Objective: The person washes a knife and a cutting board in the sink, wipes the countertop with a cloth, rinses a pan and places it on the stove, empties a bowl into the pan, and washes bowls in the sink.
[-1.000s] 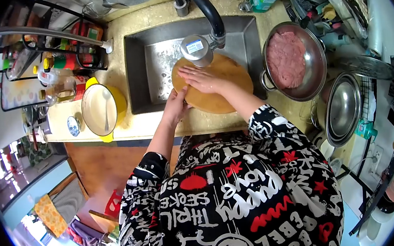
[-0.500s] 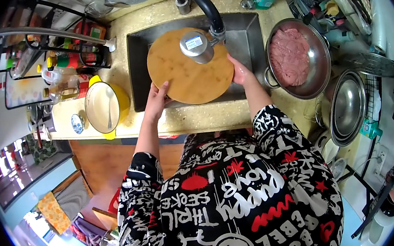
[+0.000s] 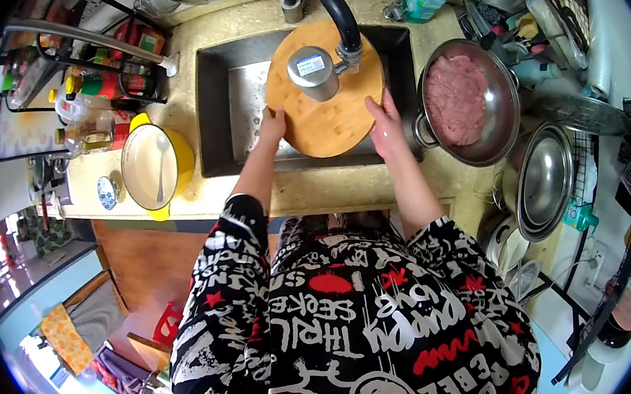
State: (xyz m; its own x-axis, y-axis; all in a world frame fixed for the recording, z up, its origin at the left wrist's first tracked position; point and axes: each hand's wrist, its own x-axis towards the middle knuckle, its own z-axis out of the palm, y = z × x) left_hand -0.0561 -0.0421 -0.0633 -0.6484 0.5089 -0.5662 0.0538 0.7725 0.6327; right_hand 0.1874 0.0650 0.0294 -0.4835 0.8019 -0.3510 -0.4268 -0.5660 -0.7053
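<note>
A round wooden cutting board (image 3: 332,124) is held over the sink (image 3: 237,155), under the faucet head (image 3: 313,74), which hides part of it. My left hand (image 3: 272,125) grips the board's left edge, its fingers partly behind it. On the right edge, my right hand (image 3: 386,125) is closed, with the thumb on the near face. The black faucet hose (image 3: 337,15) arches over the board's top. I cannot make out any running water.
Right of the sink stands a steel pot (image 3: 506,124) with raw pink meat (image 3: 457,100). Steel bowls (image 3: 547,180) sit beyond it. To the left are a yellow pot (image 3: 185,156) with a spoon (image 3: 161,177), a small patterned dish (image 3: 108,192) and several bottles (image 3: 92,132).
The cutting board has moved right and away from me, and looks more tilted. Both hands have gone with it, still gripping its edges. More of the sink's left side shows.
</note>
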